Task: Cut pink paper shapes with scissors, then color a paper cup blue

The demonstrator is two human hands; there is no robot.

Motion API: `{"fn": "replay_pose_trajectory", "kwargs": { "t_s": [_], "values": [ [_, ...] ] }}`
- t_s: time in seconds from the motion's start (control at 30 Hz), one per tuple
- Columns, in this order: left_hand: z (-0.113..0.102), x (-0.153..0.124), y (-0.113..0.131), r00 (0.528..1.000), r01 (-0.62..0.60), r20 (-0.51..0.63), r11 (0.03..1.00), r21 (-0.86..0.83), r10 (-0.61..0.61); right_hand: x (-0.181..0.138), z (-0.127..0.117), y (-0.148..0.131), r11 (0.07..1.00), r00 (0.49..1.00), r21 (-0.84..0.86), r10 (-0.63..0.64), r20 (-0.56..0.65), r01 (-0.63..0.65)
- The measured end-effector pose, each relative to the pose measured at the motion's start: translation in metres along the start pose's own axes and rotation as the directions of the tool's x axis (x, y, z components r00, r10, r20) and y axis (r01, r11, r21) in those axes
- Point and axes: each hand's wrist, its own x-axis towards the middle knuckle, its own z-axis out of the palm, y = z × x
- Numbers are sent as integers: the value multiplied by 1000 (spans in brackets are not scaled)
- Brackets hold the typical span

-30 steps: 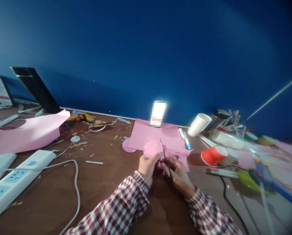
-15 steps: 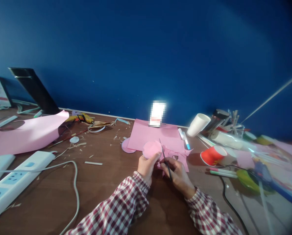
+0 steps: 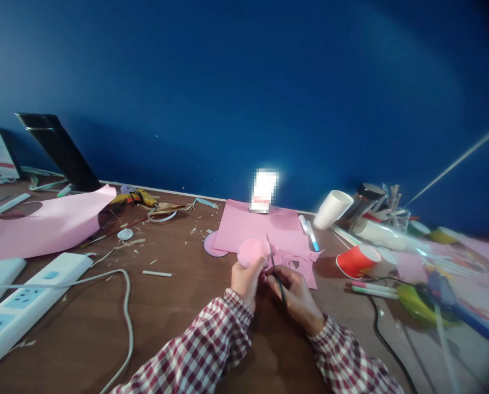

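My left hand [image 3: 246, 279] pinches a roundish piece of pink paper [image 3: 251, 251] between thumb and fingers. In my right hand [image 3: 296, 293] is a pair of dark scissors [image 3: 273, 262], their blades pointing away from me along the paper's right edge. How far the blades are apart is hard to see. Behind the hands lies a pink sheet [image 3: 244, 227], with a round pink disc [image 3: 214, 244] partly under its left corner. Pink paper scraps [image 3: 308, 271] with cut-out holes lie just beyond my right hand.
A bright blurred-out upright object [image 3: 263, 191] stands by the blue wall. To the right are a marker [image 3: 312, 236], a white paper cup [image 3: 332, 209] and a red cup [image 3: 357, 260]. At left lie a power strip [image 3: 31, 301], its cable and a large curved pink sheet [image 3: 64, 224].
The pink paper piece has turned or shifted slightly in my left hand. My right hand with the scissors has moved a little to the left; all else looks the same.
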Motion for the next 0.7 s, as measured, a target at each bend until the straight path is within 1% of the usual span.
{"fn": "replay_pose_trajectory", "kwargs": {
  "t_s": [0.1,0.27,0.47,0.7],
  "values": [
    [-1,0,-1,1000,-16,-1,1000,7,16,0,0,0,1000,1000,0,-6,2,6],
    [0,-1,1,1000,0,15,1000,-7,0,0,-1,2,999,1000,-46,-4,-1,4],
    [1,-2,2,1000,24,-11,1000,-20,-24,0,-2,1,999,1000,-37,22,8,-22],
    [2,-3,4,1000,16,26,997,-70,-14,0,-4,-4,997,1000,-83,-7,2,7]
  ]
}}
